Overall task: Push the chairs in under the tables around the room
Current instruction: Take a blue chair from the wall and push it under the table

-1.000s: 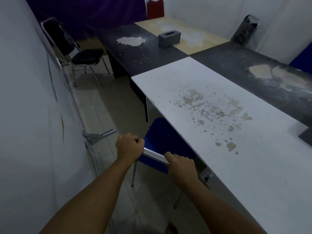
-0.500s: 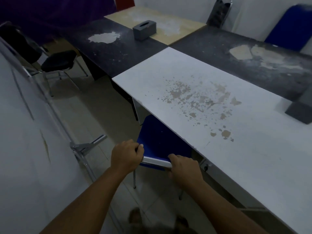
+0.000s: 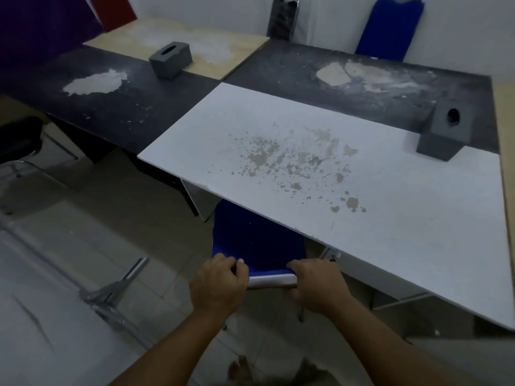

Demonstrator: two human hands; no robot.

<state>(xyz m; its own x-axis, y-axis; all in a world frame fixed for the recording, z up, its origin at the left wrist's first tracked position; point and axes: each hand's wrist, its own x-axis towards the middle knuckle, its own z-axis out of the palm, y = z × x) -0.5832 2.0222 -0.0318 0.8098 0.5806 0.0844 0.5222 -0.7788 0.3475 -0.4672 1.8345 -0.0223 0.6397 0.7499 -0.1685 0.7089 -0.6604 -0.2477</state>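
Both hands, left hand (image 3: 218,285) and right hand (image 3: 317,286), gripped the blue chair (image 3: 255,243) by its rigid top rail; seat partly under the white table (image 3: 390,232). I judged it light, easily slid.

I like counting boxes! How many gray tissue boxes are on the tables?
2. One gray tissue box sits at the far left, across the black and tan tabletops. The other sits at the right, where the white table meets the black one.

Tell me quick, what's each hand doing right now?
Left hand: closed around the top rail of the blue chair.
Right hand: closed around the same rail, at its other end.
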